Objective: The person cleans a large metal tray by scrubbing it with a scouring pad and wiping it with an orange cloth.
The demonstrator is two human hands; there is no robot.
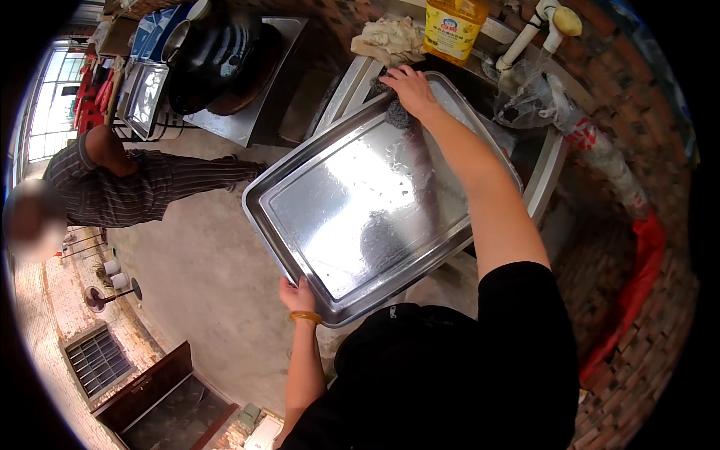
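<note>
A large rectangular stainless steel tray lies tilted before me, its right part over a metal sink. The tray's inner face is wet, with droplets and bright reflections. My left hand grips its near left rim, thumb on the inside; the wrist bears an amber-coloured bangle. At the far rim, my right hand presses a dark grey steel wool scourer against the tray's inner edge. Part of the scourer sticks out beyond the fingers on the left.
A crumpled cloth and a bottle of yellow liquid stand behind the sink. A white pipe with plastic sheeting is at the right. Leftward are a black wok on a steel stand and another person in striped clothes.
</note>
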